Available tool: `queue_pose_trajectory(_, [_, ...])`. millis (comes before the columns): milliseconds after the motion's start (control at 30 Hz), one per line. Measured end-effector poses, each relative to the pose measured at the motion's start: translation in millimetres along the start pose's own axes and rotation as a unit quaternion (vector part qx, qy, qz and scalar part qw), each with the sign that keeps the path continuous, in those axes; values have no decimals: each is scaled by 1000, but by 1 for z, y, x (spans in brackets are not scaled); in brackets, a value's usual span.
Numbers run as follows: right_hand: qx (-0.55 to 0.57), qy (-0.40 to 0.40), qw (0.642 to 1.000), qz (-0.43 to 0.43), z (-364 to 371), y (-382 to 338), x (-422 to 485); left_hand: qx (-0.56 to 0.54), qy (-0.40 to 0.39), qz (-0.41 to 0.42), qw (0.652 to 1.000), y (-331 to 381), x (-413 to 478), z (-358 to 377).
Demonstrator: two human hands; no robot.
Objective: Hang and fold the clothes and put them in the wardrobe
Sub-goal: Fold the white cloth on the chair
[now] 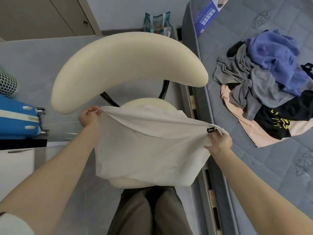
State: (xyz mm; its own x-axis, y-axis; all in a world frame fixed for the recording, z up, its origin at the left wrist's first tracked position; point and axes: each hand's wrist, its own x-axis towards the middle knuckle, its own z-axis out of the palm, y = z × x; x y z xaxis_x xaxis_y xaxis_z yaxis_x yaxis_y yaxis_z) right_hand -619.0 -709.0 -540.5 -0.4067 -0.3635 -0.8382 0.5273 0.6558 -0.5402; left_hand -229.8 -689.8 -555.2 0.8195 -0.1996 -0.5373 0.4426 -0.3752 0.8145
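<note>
A white garment (145,150) with a small black label hangs stretched between my two hands over the seat of a cream chair (128,65). My left hand (89,117) pinches its upper left corner. My right hand (219,143) pinches its right corner beside the label. The cloth's lower part drapes over the seat and hides most of it. A heap of clothes (264,85) in blue, grey, black and peach lies on the grey mattress (254,167) to the right.
Wardrobe doors (42,16) stand at the top left. A blue suitcase (18,119) lies at the left edge. A green carrier bag (157,22) sits behind the chair. The bed's slatted frame runs between chair and mattress.
</note>
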Motion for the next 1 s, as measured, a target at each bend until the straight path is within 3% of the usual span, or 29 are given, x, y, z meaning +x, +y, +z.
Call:
queue_pose_trajectory(133, [31,-41,999,-9,10,11,23,84,-116,6,990,-15,6,9])
queue_pose_trajectory(233, [-157,-91,982,-49,17,44,23,279,-224,137,924,-57,-19,-2])
queue_pose_trajectory(300, [-352,-161,913,-126,18,75,17,374,-309,215,848,-93,-45,-14])
queue_pose_trajectory(400, [-566,-249,752,-229,22,120,17,461,-423,270,732,-147,-71,-24])
queue_pose_trajectory(500, [-686,-274,606,-295,33,148,30,583,-433,295,621,-181,-65,-17])
queue_pose_trajectory(600, [-745,-239,534,-321,49,151,50,647,-406,326,558,-186,-42,-1])
queue_pose_trajectory(700, [-745,-201,532,-347,69,138,68,649,-369,413,521,-174,-16,20])
queue_pose_trajectory(833, [-696,-170,590,-371,96,119,81,614,-325,420,584,-151,7,55])
queue_pose_trajectory(1000, [-706,-186,571,-376,105,112,87,587,-356,441,578,-140,20,76])
